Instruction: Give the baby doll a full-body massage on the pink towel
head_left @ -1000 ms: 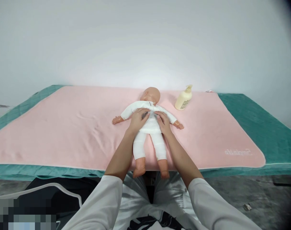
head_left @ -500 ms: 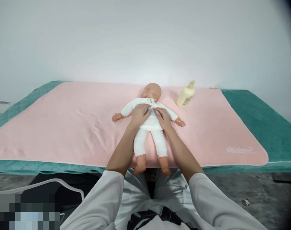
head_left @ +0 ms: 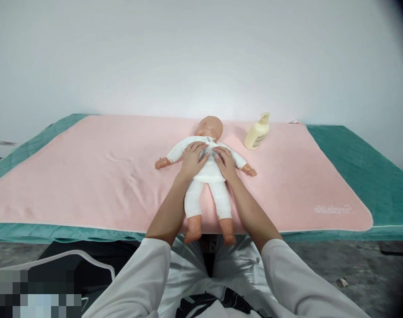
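Note:
A baby doll (head_left: 211, 174) in white cloth lies stretched out on a pink mat (head_left: 89, 176), its bald head (head_left: 212, 126) toward the wall and its feet at the near edge. The back of the doll faces up, with its arms spread to both sides. My left hand (head_left: 194, 160) rests flat on the left of its upper back, fingers extended. On the right side of the back lies my right hand (head_left: 225, 161), also flat with fingers out. Neither hand grips anything. The palms are hidden against the cloth.
A cream pump bottle (head_left: 256, 134) stands on the mat, right of the doll's head. Beneath the mat is a green padded cover (head_left: 370, 163), and a pale wall (head_left: 201, 57) rises behind. A black item with a white curved rim (head_left: 78, 252) sits at lower left.
The hands stay on the doll's back, with the fingers shifted only very slightly. The whole view has moved a touch; doll and bottle keep their places.

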Available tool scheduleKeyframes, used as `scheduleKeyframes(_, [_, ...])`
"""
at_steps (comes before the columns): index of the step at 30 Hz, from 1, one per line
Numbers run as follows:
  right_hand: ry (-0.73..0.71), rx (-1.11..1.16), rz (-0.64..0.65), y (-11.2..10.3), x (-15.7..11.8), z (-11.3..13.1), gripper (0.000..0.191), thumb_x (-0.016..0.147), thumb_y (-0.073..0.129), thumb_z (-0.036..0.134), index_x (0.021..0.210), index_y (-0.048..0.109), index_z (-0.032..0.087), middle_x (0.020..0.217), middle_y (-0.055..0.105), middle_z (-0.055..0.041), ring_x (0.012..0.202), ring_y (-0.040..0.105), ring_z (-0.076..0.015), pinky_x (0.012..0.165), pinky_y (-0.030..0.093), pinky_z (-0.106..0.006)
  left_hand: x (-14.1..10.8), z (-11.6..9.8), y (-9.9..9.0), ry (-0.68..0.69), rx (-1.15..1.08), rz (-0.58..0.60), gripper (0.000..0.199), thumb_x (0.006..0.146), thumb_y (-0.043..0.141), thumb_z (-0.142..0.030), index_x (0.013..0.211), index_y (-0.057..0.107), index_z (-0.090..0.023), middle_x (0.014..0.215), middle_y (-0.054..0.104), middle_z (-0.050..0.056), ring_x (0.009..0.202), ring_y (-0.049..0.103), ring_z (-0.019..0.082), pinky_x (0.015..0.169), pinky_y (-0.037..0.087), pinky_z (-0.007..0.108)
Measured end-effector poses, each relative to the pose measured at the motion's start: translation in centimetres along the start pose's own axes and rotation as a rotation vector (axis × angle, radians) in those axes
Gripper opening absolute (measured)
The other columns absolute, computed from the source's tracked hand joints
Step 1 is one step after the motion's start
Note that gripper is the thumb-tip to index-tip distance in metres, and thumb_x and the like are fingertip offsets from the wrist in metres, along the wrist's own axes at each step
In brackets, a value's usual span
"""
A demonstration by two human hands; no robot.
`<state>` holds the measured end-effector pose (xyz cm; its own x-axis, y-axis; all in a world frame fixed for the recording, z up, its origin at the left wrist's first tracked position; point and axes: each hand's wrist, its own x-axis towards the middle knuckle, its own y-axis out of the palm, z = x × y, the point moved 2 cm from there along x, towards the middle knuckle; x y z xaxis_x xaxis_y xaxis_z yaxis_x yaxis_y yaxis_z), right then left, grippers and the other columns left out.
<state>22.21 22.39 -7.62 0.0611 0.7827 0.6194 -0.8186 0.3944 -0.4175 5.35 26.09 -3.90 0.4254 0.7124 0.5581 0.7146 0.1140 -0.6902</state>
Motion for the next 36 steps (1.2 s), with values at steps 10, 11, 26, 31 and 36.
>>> scheduleKeyframes(10, [0.025, -0.002, 0.067, 0.14, 0.26, -0.19, 0.049, 0.099, 0.038, 0.056, 0.123, 0.065, 0.022, 0.126, 0.068, -0.0108, 0.123, 0.058, -0.0258, 0.111, 0.043, -0.047, 0.09, 0.26, 0.25, -0.028, 0.007, 0.052, 0.035, 0.095, 0.053, -0.034, 0.124, 0.062, -0.017, 0.130, 0.065, 0.010, 0.126, 0.054, 0.027, 0.110, 0.038, 0.044])
scheduleKeyframes(11, [0.026, 0.000, 0.072, 0.12, 0.27, -0.17, 0.049, 0.099, 0.038, 0.056, 0.122, 0.066, 0.023, 0.126, 0.068, -0.0106, 0.122, 0.058, -0.0257, 0.111, 0.044, -0.047, 0.09, 0.23, 0.23, -0.027, 0.006, 0.051, 0.035, 0.095, 0.053, -0.034, 0.124, 0.062, -0.017, 0.129, 0.066, 0.010, 0.125, 0.054, 0.027, 0.110, 0.038, 0.044])
scheduleKeyframes(26, [0.013, -0.020, 0.061, 0.04, 0.10, 0.07, 0.047, 0.100, 0.037, 0.054, 0.125, 0.063, 0.024, 0.130, 0.065, -0.0108, 0.127, 0.056, -0.0246, 0.114, 0.041, -0.047, -0.02, 0.26, 0.17, -0.029, -0.003, 0.071, 0.037, 0.096, 0.049, -0.035, 0.126, 0.061, -0.018, 0.138, 0.061, 0.008, 0.131, 0.051, 0.025, 0.114, 0.036, 0.044])
scheduleKeyframes(31, [0.014, -0.014, 0.060, 0.07, 0.10, 0.01, 0.045, 0.099, 0.039, 0.052, 0.125, 0.063, 0.024, 0.131, 0.064, -0.0114, 0.127, 0.055, -0.0244, 0.115, 0.040, -0.047, -0.05, 0.38, 0.31, -0.024, -0.016, 0.060, 0.039, 0.095, 0.049, -0.036, 0.129, 0.060, -0.018, 0.140, 0.060, 0.009, 0.132, 0.050, 0.026, 0.115, 0.036, 0.045])
scheduleKeyframes(36, [0.016, 0.013, 0.027, 0.14, -0.15, -0.01, 0.043, 0.099, 0.040, 0.051, 0.124, 0.064, 0.025, 0.130, 0.064, -0.0104, 0.126, 0.055, -0.0240, 0.114, 0.041, -0.048, -0.06, 0.27, 0.09, -0.021, -0.039, 0.049, 0.037, 0.095, 0.051, -0.035, 0.127, 0.062, -0.019, 0.138, 0.062, 0.008, 0.131, 0.051, 0.026, 0.114, 0.037, 0.046])
